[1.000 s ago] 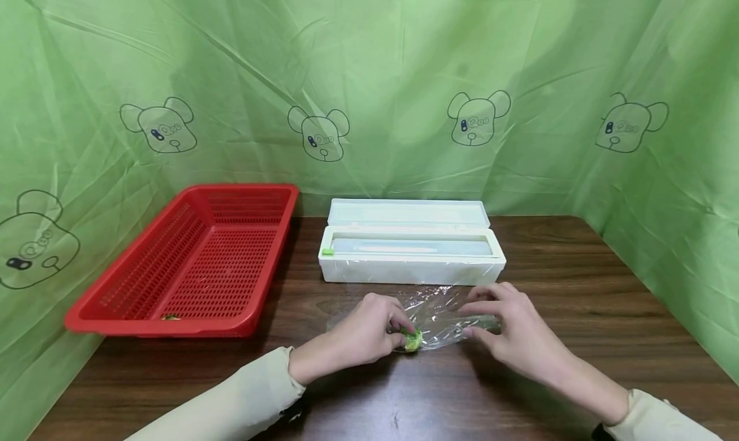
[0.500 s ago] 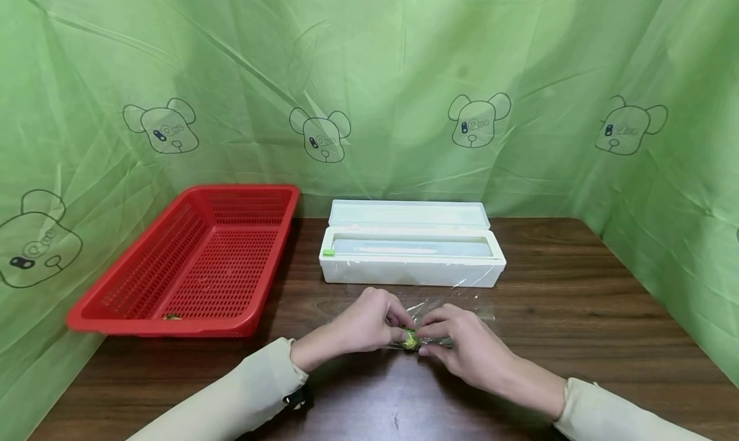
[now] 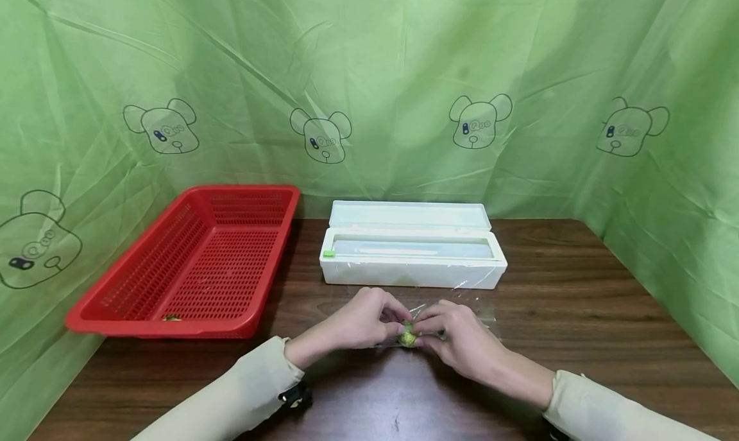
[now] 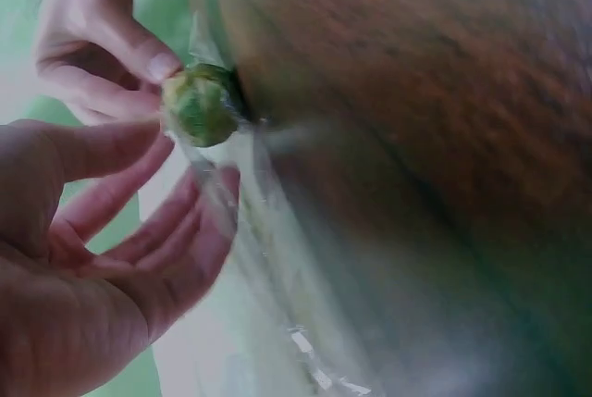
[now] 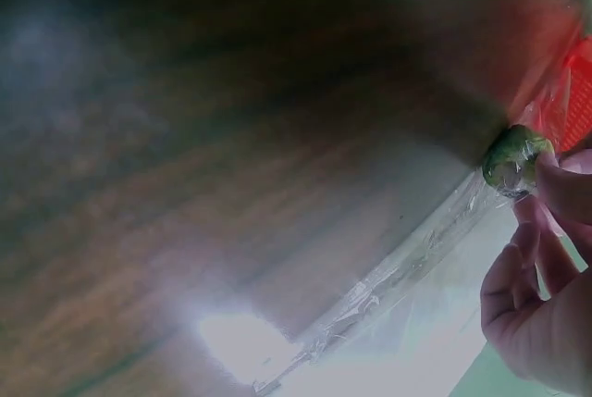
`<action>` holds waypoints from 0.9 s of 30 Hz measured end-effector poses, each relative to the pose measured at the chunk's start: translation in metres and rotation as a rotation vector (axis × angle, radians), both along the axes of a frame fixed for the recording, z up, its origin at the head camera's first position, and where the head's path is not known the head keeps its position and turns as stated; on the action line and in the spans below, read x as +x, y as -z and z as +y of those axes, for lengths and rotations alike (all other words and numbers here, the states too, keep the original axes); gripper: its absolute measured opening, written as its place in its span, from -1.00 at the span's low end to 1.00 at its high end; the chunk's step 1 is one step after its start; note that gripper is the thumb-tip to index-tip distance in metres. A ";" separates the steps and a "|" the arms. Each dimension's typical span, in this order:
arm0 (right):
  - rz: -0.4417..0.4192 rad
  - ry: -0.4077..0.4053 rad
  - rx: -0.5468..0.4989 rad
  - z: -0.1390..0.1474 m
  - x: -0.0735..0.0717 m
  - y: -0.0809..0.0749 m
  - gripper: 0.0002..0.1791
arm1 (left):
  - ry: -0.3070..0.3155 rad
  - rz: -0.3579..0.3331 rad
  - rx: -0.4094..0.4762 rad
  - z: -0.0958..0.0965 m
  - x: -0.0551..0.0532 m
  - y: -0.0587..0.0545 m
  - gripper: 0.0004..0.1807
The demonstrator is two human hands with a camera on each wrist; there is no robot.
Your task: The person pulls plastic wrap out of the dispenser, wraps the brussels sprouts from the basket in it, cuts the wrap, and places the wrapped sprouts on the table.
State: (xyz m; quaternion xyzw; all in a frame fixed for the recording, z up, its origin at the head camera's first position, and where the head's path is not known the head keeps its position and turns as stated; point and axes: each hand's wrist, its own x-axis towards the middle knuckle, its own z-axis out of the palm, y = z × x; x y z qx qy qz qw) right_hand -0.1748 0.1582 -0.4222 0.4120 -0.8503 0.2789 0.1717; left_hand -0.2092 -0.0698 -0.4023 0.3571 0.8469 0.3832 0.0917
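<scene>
- Green ball [image 3: 407,339] at 6 o'clock of white box [image 3: 407,275], over the bench [image 3: 577,312]; red basket [image 3: 167,327] toward 10 from ball.
- Left hand [image 3: 362,323] at 9, right hand [image 3: 462,338] at 3; both grips pinching ball, film [image 4: 301,340] around it.
- Step, I'd say: wrapping.
- Next move, I judge, calls for steady hold, tucking my loose film.

Creased green cloth [image 3: 392,49], printed with outlined cartoon animal heads [image 3: 473,126], hangs behind and along both sides of a dark brown, wood-grained desk [image 3: 583,300], whose near surface shows a pale sheen [image 3: 398,386].
</scene>
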 end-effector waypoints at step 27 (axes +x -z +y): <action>-0.606 -0.002 -0.044 0.010 -0.035 -0.011 -0.88 | -0.071 0.314 -0.138 0.009 0.017 0.002 -0.78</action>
